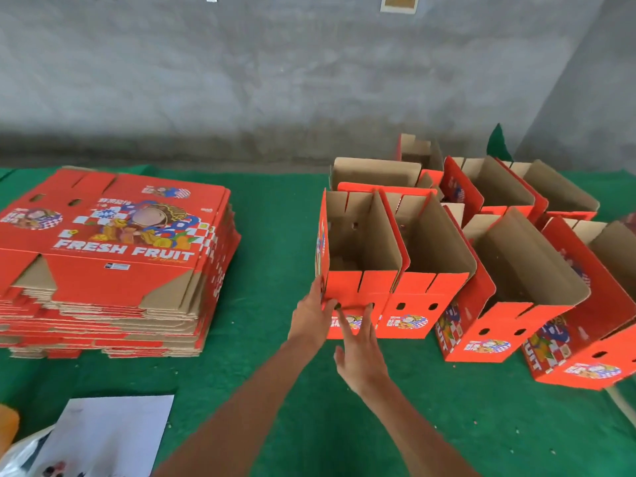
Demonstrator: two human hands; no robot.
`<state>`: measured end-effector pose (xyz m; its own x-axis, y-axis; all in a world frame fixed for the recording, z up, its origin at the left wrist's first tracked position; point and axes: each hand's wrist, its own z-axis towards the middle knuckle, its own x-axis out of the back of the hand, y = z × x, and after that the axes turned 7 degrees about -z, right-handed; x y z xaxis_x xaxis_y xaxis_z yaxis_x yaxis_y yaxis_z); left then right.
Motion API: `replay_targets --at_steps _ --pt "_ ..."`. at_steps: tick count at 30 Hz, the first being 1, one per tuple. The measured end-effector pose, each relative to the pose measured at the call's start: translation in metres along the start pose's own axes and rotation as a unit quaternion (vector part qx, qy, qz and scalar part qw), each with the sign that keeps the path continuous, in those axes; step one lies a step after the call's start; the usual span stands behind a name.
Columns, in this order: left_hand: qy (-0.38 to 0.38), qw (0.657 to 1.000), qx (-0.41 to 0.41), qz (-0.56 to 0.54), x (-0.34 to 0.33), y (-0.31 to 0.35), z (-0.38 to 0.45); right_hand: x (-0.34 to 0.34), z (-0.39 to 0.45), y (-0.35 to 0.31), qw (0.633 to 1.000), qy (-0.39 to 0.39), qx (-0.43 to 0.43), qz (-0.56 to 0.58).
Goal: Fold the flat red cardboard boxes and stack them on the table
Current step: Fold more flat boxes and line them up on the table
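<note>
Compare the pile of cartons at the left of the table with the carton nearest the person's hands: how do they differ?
The pile of cartons lies flat and unfolded; the nearest carton stands folded, open at the top. The pile shows its printed red face upward; the carton shows its brown inside. Both hands reach the carton, none the pile. Both share the red fruit print.

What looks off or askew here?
Mostly tidy. The flat stack is ragged, its lower sheets jutting out unevenly. The two rightmost folded boxes sit angled, out of line with the box that both hands touch. No damage visible.
</note>
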<state>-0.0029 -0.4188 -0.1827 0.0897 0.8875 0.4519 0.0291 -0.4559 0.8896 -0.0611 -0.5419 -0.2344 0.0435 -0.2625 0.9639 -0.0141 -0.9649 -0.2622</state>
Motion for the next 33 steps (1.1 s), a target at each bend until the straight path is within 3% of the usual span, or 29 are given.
replay_targets --at_steps 7,10,14,18,20,23,27,30,33 --pt "-0.005 0.997 -0.028 0.075 -0.011 0.011 0.05 0.012 0.045 0.008 1.0 -0.004 -0.002 -0.009" --pt "-0.037 0.991 -0.036 0.121 0.003 0.012 0.051 0.021 0.043 -0.005 0.999 0.012 -0.042 -0.006" --pt "-0.035 0.976 -0.052 0.21 0.061 0.006 0.035 0.043 0.049 -0.053 0.998 0.025 -0.055 0.018" --pt "0.052 0.932 -0.132 0.334 0.15 -0.009 0.017 0.071 0.068 -0.132 0.996 0.027 0.009 0.089" --pt "0.101 0.91 -0.102 0.389 0.198 -0.023 0.007 0.077 0.073 -0.174 0.988 0.011 0.042 0.145" --pt "0.153 0.89 0.032 0.428 0.263 -0.049 -0.007 0.076 0.078 -0.23 0.961 -0.057 0.047 0.268" --pt "0.124 0.89 0.164 0.406 0.325 -0.076 -0.019 0.062 0.082 -0.283 0.924 -0.141 -0.001 0.356" --pt "0.058 0.868 0.163 0.466 0.337 -0.086 -0.02 0.054 0.084 -0.298 0.937 -0.099 -0.025 0.333" --pt "0.052 0.852 0.133 0.504 0.338 -0.08 -0.022 0.052 0.084 -0.301 0.941 -0.075 -0.046 0.326"
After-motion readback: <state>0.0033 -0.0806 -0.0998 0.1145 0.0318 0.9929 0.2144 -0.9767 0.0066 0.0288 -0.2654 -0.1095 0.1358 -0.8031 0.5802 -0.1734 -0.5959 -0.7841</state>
